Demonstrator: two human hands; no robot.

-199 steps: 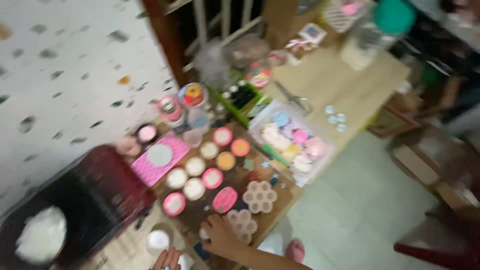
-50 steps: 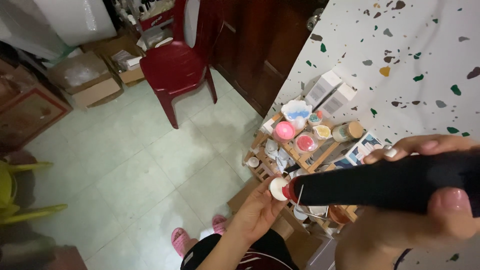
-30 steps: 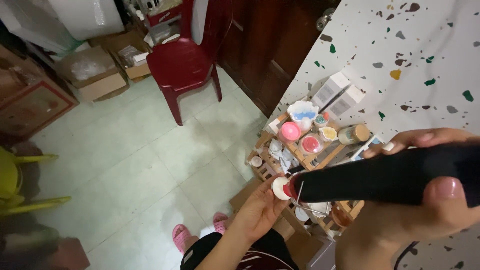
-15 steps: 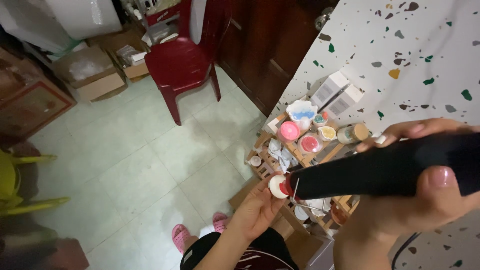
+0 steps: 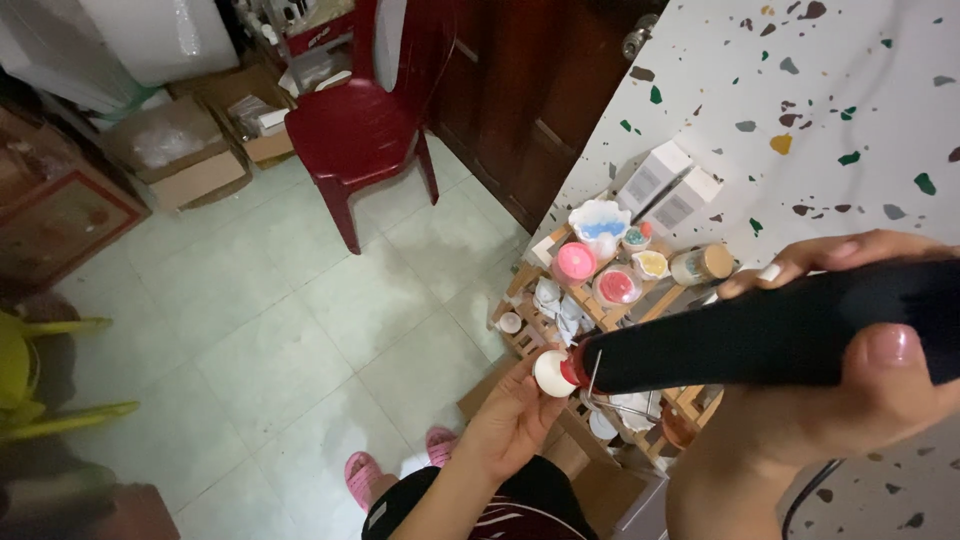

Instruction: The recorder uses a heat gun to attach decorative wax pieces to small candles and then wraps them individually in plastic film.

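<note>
Up close, the right hand (image 5: 860,390) is gripping a matte black cylindrical tool (image 5: 770,330), while the left hand (image 5: 510,420) is pinching a small round white cup (image 5: 553,373) against its red tip.

The right hand (image 5: 850,370) fills the lower right of the view, close to the camera, wrapped around a thick black tool (image 5: 770,335): the thumb presses along the near side with its nail facing up, and the fingers curl over the top edge, the wrist dropping away below. The left hand (image 5: 515,415) reaches up from the bare forearm at bottom centre, palm turned upward, fingers and thumb pinching a small white round piece (image 5: 553,372) against the tool's red tip. Whether the left fingers fully close around that piece is hard to tell.
</note>
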